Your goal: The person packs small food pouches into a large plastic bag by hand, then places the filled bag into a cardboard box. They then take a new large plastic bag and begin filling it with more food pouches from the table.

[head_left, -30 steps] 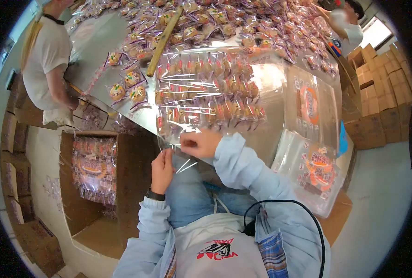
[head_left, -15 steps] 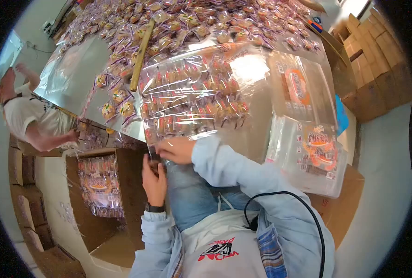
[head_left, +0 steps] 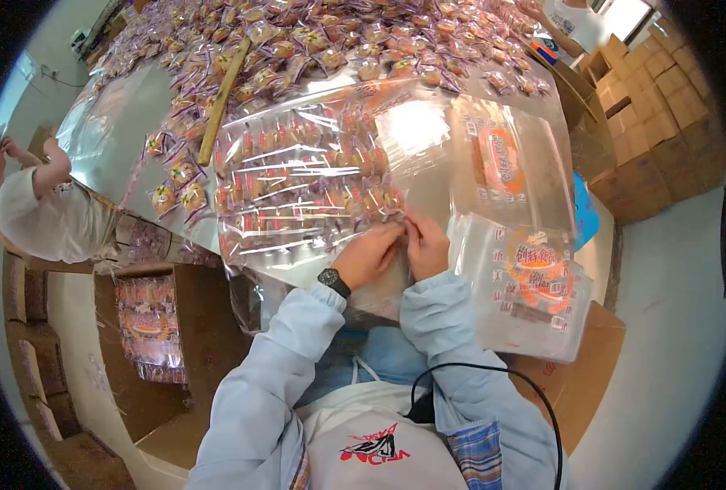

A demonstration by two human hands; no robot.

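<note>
A large clear plastic bag (head_left: 253, 233) lies on the table, with several rows of individually wrapped small cakes (head_left: 297, 184) inside it. At the bag's near right edge, my left hand (head_left: 367, 260) has its fingers curled together on the film. Right beside it, my right hand (head_left: 426, 247) pinches the plastic near the end of the closest row. The two hands almost touch, and their fingertips are partly hidden. Loose film from the bag hangs over the table's front edge at the left.
Flat printed plastic bags (head_left: 526, 286) are stacked at the right. A wooden strip (head_left: 224, 102) separates a big heap of wrapped cakes (head_left: 314, 41) behind. An open carton (head_left: 191, 327) holding a packed bag stands lower left. Co-workers (head_left: 48, 204) are at the left and far right.
Both hands have moved right from the bag's near left corner to its near right edge. The near left film now hangs loose. The co-worker at left has raised an arm.
</note>
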